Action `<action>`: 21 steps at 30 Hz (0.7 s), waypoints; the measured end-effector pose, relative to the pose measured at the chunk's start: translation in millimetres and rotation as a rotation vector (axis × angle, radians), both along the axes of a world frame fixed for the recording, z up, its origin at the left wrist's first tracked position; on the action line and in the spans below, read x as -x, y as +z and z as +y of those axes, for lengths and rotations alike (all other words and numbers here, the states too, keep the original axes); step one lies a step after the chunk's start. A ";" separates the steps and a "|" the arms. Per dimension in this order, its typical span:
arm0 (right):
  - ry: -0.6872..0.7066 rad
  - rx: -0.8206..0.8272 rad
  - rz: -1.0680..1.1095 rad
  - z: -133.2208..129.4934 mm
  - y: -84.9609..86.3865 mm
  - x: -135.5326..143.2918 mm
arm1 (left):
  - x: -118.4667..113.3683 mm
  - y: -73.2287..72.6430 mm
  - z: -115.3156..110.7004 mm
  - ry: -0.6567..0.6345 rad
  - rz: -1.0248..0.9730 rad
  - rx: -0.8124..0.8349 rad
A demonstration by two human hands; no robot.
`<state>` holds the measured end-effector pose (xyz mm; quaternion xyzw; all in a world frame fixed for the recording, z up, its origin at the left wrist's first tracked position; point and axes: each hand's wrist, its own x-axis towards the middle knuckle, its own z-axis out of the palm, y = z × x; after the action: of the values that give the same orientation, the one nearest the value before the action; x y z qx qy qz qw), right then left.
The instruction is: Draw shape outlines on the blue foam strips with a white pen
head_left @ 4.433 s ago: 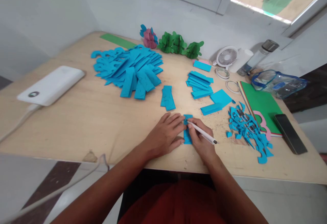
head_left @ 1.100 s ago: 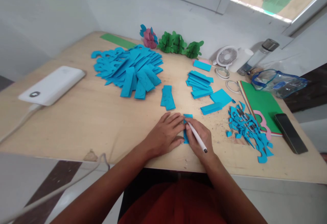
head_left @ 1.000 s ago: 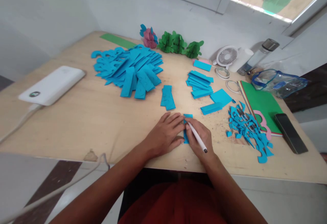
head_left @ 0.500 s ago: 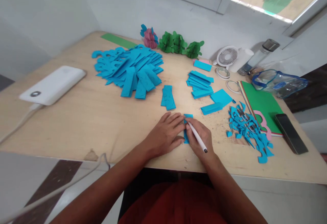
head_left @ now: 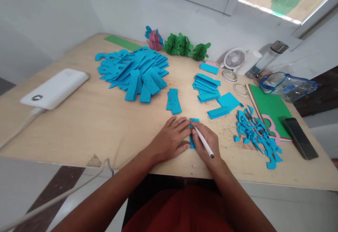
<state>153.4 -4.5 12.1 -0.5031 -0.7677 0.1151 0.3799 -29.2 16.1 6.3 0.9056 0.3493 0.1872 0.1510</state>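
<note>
- The left hand (head_left: 171, 138) lies flat, its fingers extended, touching a blue paper strip (head_left: 194, 120).
- The right hand (head_left: 208, 140) has its fingers closed around a white pen (head_left: 204, 143), tilted over this strip.
- The strip lies on the worktop (head_left: 105, 129), partly covered by both hands.
- Blue scraps (head_left: 255, 131) lie to the right, near a phone (head_left: 300, 138).

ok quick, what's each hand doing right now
Left hand: open, palm down, at the edge of the blue paper strip.
Right hand: closed around the white pen.
</note>
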 end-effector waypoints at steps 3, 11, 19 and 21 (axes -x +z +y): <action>-0.001 0.005 0.001 0.1 -0.4 -0.2 | -0.1 -0.3 0.0 0.002 -0.006 -0.007; 0.000 -0.019 -0.014 0.5 -3.9 -1.1 | 0.1 0.6 -0.2 0.003 -0.007 0.016; -0.017 -0.016 -0.014 0.4 -3.4 -1.0 | 5.3 1.6 4.2 0.001 -0.153 0.113; -0.025 -0.019 -0.012 0.5 -3.3 -1.0 | 6.0 2.3 5.0 -0.004 -0.162 0.136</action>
<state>154.4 -4.1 8.9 -0.5098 -0.7646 0.0998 0.3816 -35.1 21.2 8.6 0.8758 0.3460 0.2354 0.2405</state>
